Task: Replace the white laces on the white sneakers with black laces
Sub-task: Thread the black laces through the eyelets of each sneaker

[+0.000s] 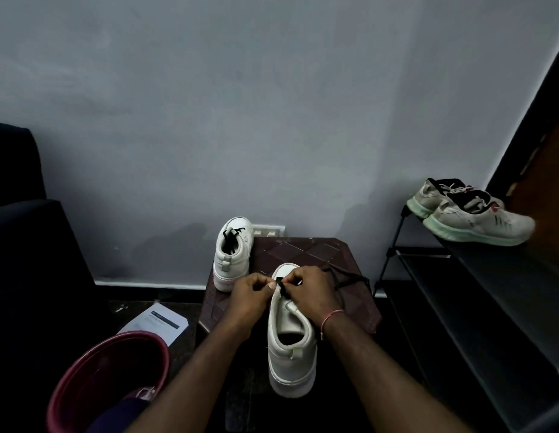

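A pale grey wall (272, 120) fills the background, with a white socket plate (269, 230) set low on it, just behind a dark brown, diamond-patterned bench (303, 251). A dark upholstered seat (28, 245) stands at the left. On the dark floor (178, 301) a printed sheet of paper (159, 323) lies just beside a pink-red tub (115, 364). At the right, a black metal rack (490, 276) carries a pair of worn grey-white trainers (478, 220) with mint-green soles on its top shelf, beside a dark door frame (537, 120).

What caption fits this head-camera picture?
Left hand and right hand thread a black lace into the near sneaker; the far sneaker is laced.
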{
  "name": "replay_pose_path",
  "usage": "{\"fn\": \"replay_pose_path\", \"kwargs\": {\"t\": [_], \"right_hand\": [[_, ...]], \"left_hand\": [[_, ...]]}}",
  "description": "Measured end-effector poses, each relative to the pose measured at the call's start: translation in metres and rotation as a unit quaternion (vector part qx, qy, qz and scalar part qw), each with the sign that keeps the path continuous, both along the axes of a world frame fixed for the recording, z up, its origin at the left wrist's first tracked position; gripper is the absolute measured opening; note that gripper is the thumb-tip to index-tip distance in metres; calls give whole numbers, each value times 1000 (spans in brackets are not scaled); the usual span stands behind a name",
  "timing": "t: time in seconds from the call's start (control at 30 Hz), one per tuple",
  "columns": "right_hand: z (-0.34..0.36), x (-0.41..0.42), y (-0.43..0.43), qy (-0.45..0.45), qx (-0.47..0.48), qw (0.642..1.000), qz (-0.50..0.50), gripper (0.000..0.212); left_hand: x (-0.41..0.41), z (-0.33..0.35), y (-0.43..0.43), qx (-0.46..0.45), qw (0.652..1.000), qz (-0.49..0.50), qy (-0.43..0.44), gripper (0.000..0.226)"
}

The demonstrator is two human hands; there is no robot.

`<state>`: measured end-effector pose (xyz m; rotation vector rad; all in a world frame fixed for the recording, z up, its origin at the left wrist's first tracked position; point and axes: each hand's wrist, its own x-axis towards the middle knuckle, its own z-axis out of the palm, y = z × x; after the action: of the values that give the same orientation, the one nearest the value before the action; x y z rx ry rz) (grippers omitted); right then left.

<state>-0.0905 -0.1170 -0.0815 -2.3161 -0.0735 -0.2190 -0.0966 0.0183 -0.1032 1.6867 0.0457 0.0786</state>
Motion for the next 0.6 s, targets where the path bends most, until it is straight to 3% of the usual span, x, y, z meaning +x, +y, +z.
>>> {"fn": "replay_pose_path", "kwargs": {"t": [0.1,0.17,0.23,0.33,0.43,0.47,0.53,0.6], "right_hand": [[1,0,-2,-7,-48,999,7,8],[0,1,-6,3,-65,998,14,10],[-2,4,-11,23,-67,997,13,11],[-2,6,-13,23,-109,994,-15,20],[2,4,-9,16,-158,987,-36,25],[3,4,-8,15,-134,990,-33,18],[5,4,-9,29,-70,997,-24,7],[7,4,-11,45,-54,997,-12,16]], "left_hand": [[4,1,-1,95,995,8,-32,14],[5,6,-1,79,996,32,-22,17],[6,22,2,-62,996,58,4,23],[9,66,9,-273,960,52,-18,26],[9,105,18,-345,934,66,-57,26],[10,107,21,-301,948,69,-73,25],[12,96,26,-59,993,51,-93,26],[13,70,27,209,976,-19,-58,26]]}}
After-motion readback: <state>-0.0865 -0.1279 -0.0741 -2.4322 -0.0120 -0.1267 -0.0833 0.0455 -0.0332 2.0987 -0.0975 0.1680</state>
